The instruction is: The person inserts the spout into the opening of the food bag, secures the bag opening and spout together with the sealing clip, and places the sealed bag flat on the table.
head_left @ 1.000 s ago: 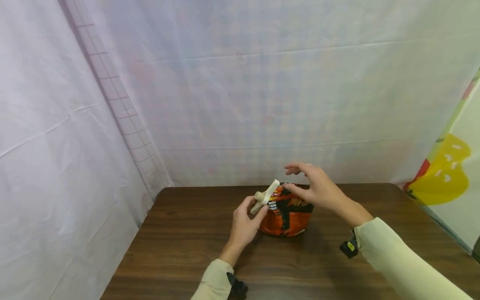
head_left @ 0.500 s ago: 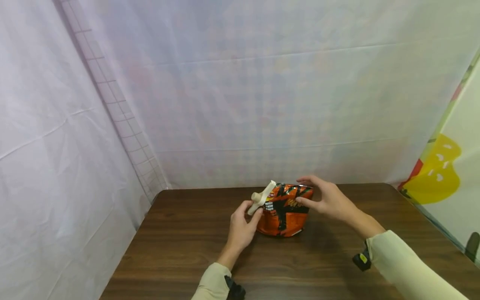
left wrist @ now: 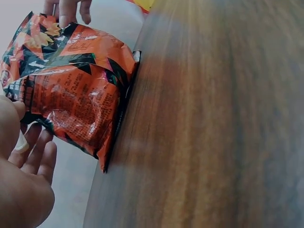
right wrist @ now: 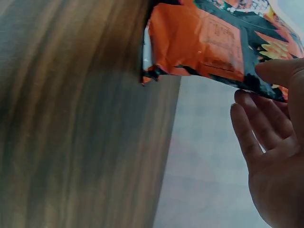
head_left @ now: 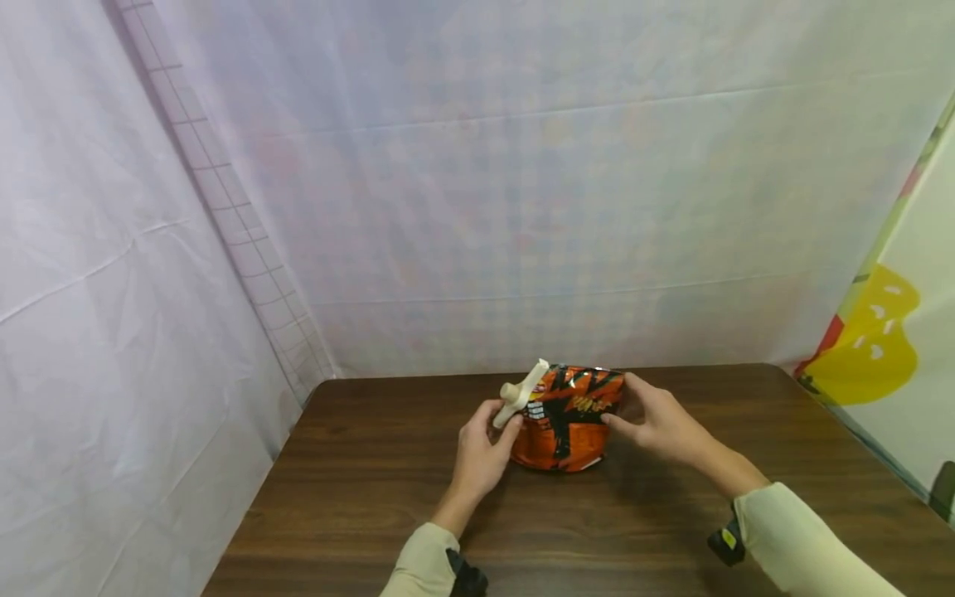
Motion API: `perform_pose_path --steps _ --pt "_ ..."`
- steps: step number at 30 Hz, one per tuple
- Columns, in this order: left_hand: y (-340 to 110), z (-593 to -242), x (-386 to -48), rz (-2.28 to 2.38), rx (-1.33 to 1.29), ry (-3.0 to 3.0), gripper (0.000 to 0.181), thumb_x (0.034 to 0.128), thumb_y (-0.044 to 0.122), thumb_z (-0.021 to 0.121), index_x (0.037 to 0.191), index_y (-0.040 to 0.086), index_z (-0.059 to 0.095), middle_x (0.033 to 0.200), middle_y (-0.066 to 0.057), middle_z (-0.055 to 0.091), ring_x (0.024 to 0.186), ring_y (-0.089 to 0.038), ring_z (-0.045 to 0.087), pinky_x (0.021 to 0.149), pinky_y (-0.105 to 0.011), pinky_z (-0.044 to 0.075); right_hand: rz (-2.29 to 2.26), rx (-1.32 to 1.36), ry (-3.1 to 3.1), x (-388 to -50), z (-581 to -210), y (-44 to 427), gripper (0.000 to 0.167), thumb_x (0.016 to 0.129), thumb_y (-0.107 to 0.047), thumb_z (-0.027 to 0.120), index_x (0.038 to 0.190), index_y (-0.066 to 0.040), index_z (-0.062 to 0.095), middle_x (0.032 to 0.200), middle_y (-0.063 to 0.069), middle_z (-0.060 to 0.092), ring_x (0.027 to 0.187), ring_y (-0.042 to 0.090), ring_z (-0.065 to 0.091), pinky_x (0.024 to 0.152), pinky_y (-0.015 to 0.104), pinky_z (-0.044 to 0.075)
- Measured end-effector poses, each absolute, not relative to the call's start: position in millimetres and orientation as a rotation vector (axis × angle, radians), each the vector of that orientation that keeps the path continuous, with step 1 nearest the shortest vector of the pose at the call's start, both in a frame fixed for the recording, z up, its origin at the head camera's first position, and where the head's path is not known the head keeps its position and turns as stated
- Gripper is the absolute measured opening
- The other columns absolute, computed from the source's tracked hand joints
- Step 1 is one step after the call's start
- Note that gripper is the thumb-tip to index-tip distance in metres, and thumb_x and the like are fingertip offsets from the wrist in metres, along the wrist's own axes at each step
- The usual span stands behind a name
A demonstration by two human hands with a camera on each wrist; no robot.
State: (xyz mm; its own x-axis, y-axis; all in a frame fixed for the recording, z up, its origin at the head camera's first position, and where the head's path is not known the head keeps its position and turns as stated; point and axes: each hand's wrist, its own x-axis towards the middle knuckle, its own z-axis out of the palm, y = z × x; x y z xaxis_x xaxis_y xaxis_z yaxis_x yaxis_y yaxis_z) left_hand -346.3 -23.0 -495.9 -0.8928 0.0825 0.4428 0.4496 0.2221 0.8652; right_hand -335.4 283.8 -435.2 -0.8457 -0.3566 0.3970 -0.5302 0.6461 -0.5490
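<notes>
An orange-and-black foil snack bag [head_left: 570,423] stands upright on the table. Along its upper left edge runs a cream bag clip [head_left: 530,385] with a round knob, slanting up to the right. My left hand [head_left: 481,452] holds the clip's lower end, its thumb by the bag's edge and fingers behind, as the left wrist view shows. My right hand [head_left: 664,423] pinches the bag's right edge, thumb in front and fingers behind. In the right wrist view the right thumb [right wrist: 280,71] presses the printed front. Behind the bag, some fingertips are hidden.
The brown wood-grain table [head_left: 358,481] ends just behind the bag at a pale cloth backdrop [head_left: 477,207]. Another white cloth [head_left: 89,332] hangs along the left side. A yellow printed shape [head_left: 869,356] shows at the right.
My right hand has come down from above the bag's top, moved right, and taken hold of its right edge. The left hand keeps its grip on the clip.
</notes>
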Motion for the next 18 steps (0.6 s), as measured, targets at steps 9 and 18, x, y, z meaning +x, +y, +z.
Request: perform_pose_path --steps 9,18 --pt "-24 -501 -347 -1.692 -0.496 -2.239 0.026 0.1025 0.02 0.077 0.126 0.01 0.071 0.123 -0.01 0.079 0.115 -0.024 0.078 0.094 -0.031 0.064 1.009 0.674 -2.618 -330 -453 283 0.039 0.107 -0.021 0.071 0.14 -0.005 0.06 0.115 0.01 0.079 0.095 0.014 0.077 0.079 0.029 0.065" --pt "-24 -497 -348 -1.623 -0.521 -2.263 0.02 0.1024 0.015 0.076 0.122 0.011 0.072 0.115 -0.008 0.081 0.108 -0.022 0.079 0.09 -0.029 0.065 1.042 0.695 -2.549 -329 -459 281 0.037 0.106 -0.015 0.071 0.141 -0.003 0.061 0.121 0.015 0.078 0.098 0.021 0.078 0.081 0.03 0.066"
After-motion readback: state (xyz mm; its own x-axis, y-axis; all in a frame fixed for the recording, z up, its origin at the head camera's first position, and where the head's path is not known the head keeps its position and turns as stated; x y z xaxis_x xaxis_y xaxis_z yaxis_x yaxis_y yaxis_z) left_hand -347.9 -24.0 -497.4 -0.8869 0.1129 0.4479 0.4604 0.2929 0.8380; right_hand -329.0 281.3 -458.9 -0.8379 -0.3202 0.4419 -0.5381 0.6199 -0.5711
